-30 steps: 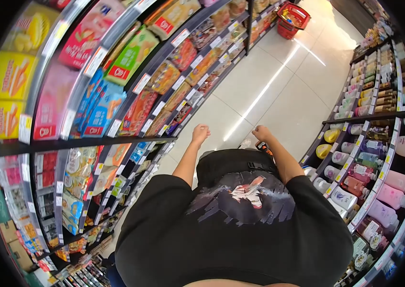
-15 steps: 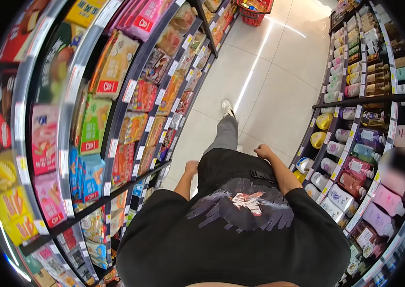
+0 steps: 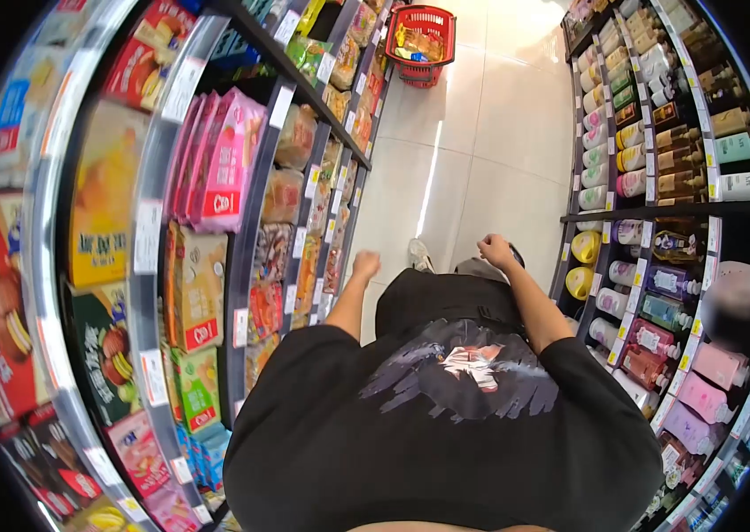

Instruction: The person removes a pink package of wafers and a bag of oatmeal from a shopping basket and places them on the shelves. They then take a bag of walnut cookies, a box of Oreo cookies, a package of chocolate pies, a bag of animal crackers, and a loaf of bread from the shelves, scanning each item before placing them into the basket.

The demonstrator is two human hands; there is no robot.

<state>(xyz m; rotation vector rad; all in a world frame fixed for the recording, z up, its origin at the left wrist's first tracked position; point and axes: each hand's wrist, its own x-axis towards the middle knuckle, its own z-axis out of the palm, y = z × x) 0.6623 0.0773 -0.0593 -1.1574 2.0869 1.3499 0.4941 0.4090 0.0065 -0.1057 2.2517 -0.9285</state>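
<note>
My left hand [image 3: 366, 264] hangs in front of me on the left, over the aisle floor and beside the snack shelves. Its fingers look loosely curled, slightly blurred, with nothing seen in them. On the other side, my right hand [image 3: 495, 250] is curled into a loose fist above the floor, and no object shows in it. Neither hand touches a shelf. Ahead on the floor, near the left shelves, stands a red shopping basket [image 3: 422, 73] with several packaged goods inside.
Shelves of packaged snacks [image 3: 220, 164] line the left side, with price-tag rails jutting out. Along the right run shelves of bottles [image 3: 659, 284]. Pale tiled floor [image 3: 499, 133] stretches ahead between them. My shoe [image 3: 420, 254] shows below my hands.
I have walked forward, so the basket appears nearer and the shelves have slid back past me. Both hands have swung a little upward in view, still holding nothing visible.
</note>
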